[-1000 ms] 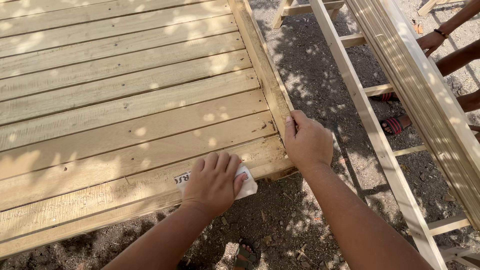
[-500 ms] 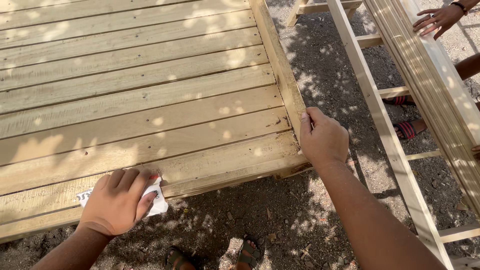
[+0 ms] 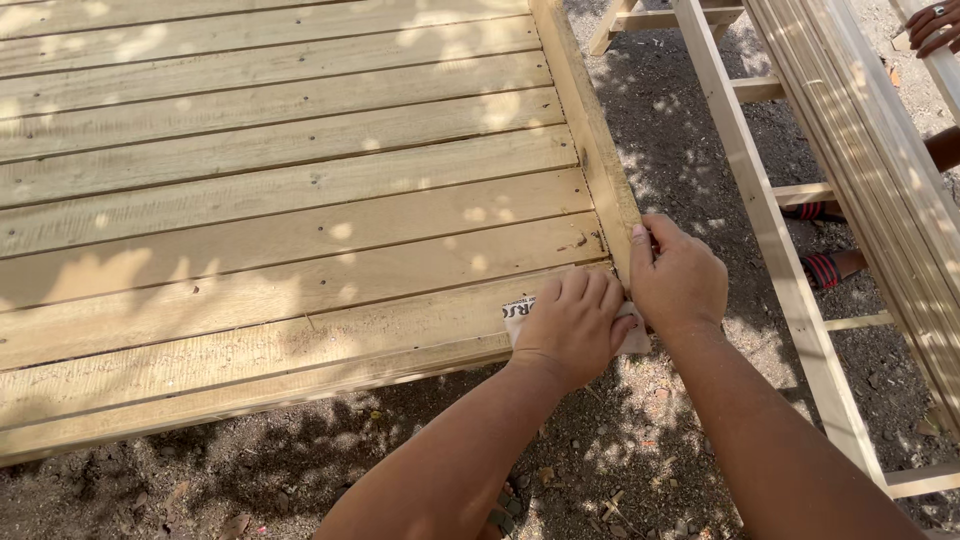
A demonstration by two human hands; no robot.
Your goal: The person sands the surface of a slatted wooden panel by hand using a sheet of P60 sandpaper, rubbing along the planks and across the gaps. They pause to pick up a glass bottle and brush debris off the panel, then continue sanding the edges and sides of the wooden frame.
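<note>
We are pressing our left hand [image 3: 572,325] flat, fingers together, on a sheet of sandpaper [image 3: 520,308] at the wooden panel's [image 3: 280,200] near corner, while our right hand [image 3: 680,280] is gripping the panel's side rail [image 3: 590,130].

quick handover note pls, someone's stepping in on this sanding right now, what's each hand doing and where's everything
Left hand: flat, pressing the sheet of sandpaper onto the nearest board at the panel's near right corner.
Right hand: gripping the side rail of the wooden panel at that same corner, steadying it.
Things: the panel lies flat above bare dirt; a ladder-like wooden frame and a stack of slats lie to the right. Another person's hand and sandalled feet are on the far right.
Done: how much is already sanded can't be told.
Left: likely the remaining boards.
</note>
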